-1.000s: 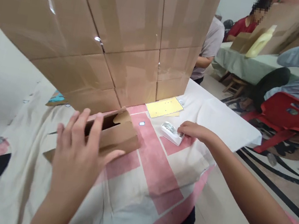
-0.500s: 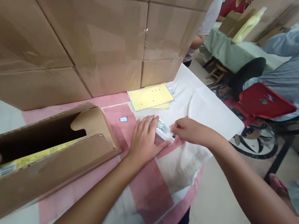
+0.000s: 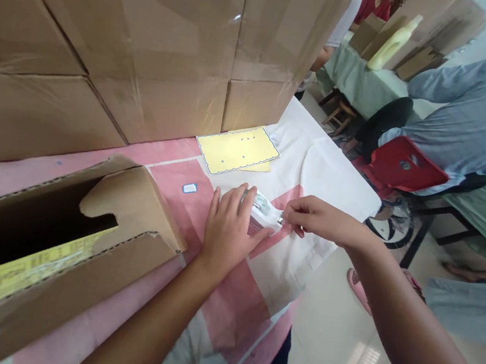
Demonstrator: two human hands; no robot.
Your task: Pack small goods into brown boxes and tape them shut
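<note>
Far left on my feed: open box (image 3: 89, 290), left of the yellow card (image 3: 236, 150) and nearer the wearer. Flaps up, long side slanting away to the right, yellow packet (image 3: 23, 269) inside. Cardboard wall (image 3: 164, 38) stands behind the yellow card and runs off to its left. Small blue-edged sticker (image 3: 189, 187) lies on the pink-and-white cloth (image 3: 236, 305), on the near-left side of the yellow card.

Next, left hand (image 3: 229, 226), just nearer than the yellow card. Fingers bent over the tape dispenser (image 3: 266, 209), thumb along its near side; I read that as holding it down on the cloth.

Tape dispenser: near side of the yellow card, a bit right, apart from it. Long axis runs slantwise, roll end far-left, cutter end pointing right and slightly toward the wearer, at the other hand.

Right hand (image 3: 316, 218), right of and nearer than the yellow card: thumb and fingertips pinched narrow right at the cutter end. Too small for me to tell what's between them.

Beyond the yellow card, to the right: pale yellow bottle (image 3: 394, 46) on another table, then red chair (image 3: 421, 174) with a person in a grey-blue shirt (image 3: 478, 116).
</note>
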